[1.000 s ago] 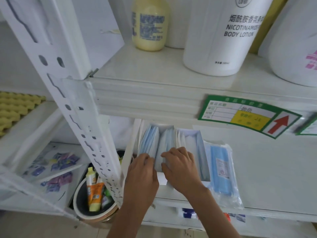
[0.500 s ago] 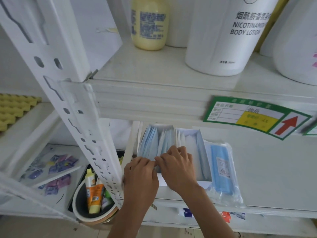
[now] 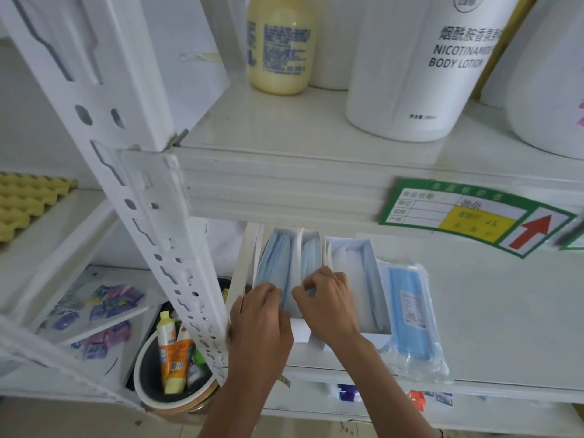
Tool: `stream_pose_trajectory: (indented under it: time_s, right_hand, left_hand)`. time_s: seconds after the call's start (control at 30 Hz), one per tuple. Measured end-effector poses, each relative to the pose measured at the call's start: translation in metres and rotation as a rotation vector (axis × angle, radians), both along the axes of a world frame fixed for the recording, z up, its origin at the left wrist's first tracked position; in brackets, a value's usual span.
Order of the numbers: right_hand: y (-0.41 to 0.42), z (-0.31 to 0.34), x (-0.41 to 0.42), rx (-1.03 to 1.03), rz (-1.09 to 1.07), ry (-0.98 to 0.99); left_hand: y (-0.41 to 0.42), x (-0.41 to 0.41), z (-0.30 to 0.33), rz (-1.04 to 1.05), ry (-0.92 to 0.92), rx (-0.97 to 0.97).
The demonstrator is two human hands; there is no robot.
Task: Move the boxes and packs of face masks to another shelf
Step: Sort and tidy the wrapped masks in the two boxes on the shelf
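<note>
Two open white boxes of face masks stand side by side at the left end of the lower shelf [image 3: 505, 311]. The left box [image 3: 275, 263] holds light blue masks; the right box [image 3: 350, 263] holds white and blue ones. My left hand [image 3: 259, 320] grips the left box's near left edge. My right hand [image 3: 328, 305] pinches the white divider between the blue masks, fingers curled. A clear plastic pack of blue masks [image 3: 410, 317] lies flat to the right of the boxes, untouched.
A perforated white shelf post [image 3: 151, 222] stands just left of my hands. Above, the upper shelf carries a yellow bottle [image 3: 281, 42] and large white body lotion tubs [image 3: 420, 64]. A bowl of tubes [image 3: 173, 368] sits lower left. A green price label [image 3: 467, 216] hangs on the shelf edge.
Both hands have drawn closer together on the left box, and my right fingers have curled tighter into the masks. The camera has shifted slightly.
</note>
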State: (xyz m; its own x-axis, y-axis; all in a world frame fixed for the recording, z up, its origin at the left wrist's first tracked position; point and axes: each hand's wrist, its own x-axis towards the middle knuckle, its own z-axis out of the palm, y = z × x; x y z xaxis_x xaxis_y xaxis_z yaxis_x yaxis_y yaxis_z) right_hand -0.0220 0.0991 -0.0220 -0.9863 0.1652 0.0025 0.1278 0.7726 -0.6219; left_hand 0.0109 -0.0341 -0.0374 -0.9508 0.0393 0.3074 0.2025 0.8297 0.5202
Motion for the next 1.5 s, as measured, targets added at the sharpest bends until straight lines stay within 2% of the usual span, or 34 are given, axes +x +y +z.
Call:
stream_pose_trajectory:
  time_s: [0.17, 0.3, 0.4, 0.53, 0.63, 0.8, 0.9, 1.0, 1.17, 1.23, 1.33, 1.5]
  right_hand:
    - [-0.011, 0.007, 0.002, -0.012, -0.046, 0.051]
    - [-0.021, 0.014, 0.007, -0.209, -0.069, 0.117]
    - [-0.015, 0.019, 0.012, -0.298, 0.041, 0.128]
    - [0.01, 0.021, 0.019, -0.267, 0.232, 0.189]
    - [0.037, 0.019, 0.028, -0.173, 0.246, 0.23]
    - [0.074, 0.014, 0.048, 0.201, 0.003, 0.106]
    - [0.068, 0.013, 0.055, 0.479, 0.043, -0.014]
    - [0.054, 0.011, 0.055, 0.58, 0.125, -0.071]
    - [0.045, 0.01, 0.053, 0.296, 0.135, 0.031]
    - [0.044, 0.01, 0.049, 0.024, 0.117, 0.01]
    - [0.052, 0.013, 0.032, -0.252, -0.07, -0.031]
    - [0.071, 0.021, 0.014, -0.808, -0.247, -0.24]
  left_hand:
    - [-0.002, 0.005, -0.006, -0.062, -0.063, -0.077]
    - [0.003, 0.004, -0.009, -0.071, -0.001, 0.057]
    - [0.008, 0.001, -0.01, 0.003, 0.026, 0.175]
    - [0.012, -0.002, -0.009, 0.105, -0.049, 0.259]
    - [0.014, -0.002, -0.002, 0.138, -0.065, 0.258]
    - [0.014, -0.005, 0.006, 0.144, 0.037, 0.436]
    - [0.018, -0.004, 0.006, 0.1, 0.097, 0.501]
    - [0.027, 0.004, 0.017, 0.056, 0.164, 0.532]
    - [0.029, 0.008, 0.031, -0.026, 0.214, 0.468]
    - [0.033, 0.009, 0.036, -0.066, 0.185, 0.425]
    - [0.041, 0.011, 0.041, -0.122, 0.108, 0.357]
    - [0.055, 0.011, 0.042, -0.233, -0.046, 0.338]
